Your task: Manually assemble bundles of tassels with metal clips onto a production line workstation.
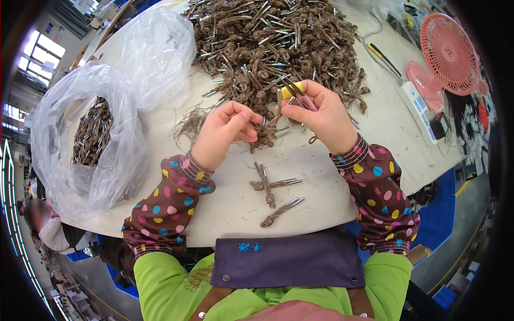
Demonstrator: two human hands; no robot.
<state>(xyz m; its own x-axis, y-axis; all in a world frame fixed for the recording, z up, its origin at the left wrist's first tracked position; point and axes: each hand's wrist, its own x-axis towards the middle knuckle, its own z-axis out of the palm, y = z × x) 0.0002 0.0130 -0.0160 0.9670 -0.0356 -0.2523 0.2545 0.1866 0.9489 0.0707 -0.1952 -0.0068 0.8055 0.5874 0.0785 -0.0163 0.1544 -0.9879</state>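
Brown cord [265, 135] prob. pinched in L hand [225, 132] (contact unclear), R hand [322, 115] gripping yellow-wrapped tool [292, 90].

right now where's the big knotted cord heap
In the head view, the heap lies top centre on the table, mostly beyond the left hand and right hand.

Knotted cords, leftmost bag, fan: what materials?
Knotted cords: matte brown fibre, type unclear, with fine loose strands nearby; their shiny tips look like metal. Leftmost bag: apparently clear plastic film, glossy, crinkled. Fan: probably moulded plastic, smooth pink grille.
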